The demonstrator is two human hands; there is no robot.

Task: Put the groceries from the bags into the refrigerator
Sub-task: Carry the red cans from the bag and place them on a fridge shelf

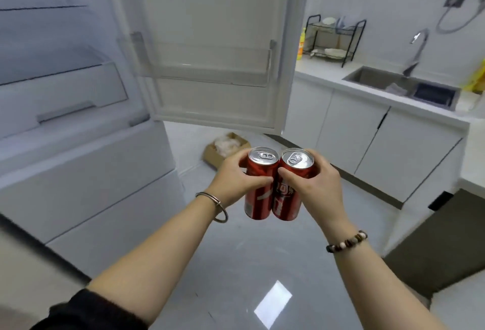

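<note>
Two red soda cans stand side by side in front of me, held upright above the floor. My left hand (235, 181) grips the left can (258, 198) and my right hand (312, 185) grips the right can (287, 198); the cans touch. The white refrigerator (86, 161) fills the left of the view with its upper compartment open, showing a clear drawer (65, 90). Its open door (217, 46) hangs straight ahead, with an empty clear door shelf (210, 67). No grocery bags are in sight.
A cardboard box (225, 149) with white stuffing lies on the grey tiled floor beyond the cans. To the right runs a white counter with a sink (401, 85), a tap (417, 48) and a black dish rack (333, 38). A dark mat (435, 251) lies at the right.
</note>
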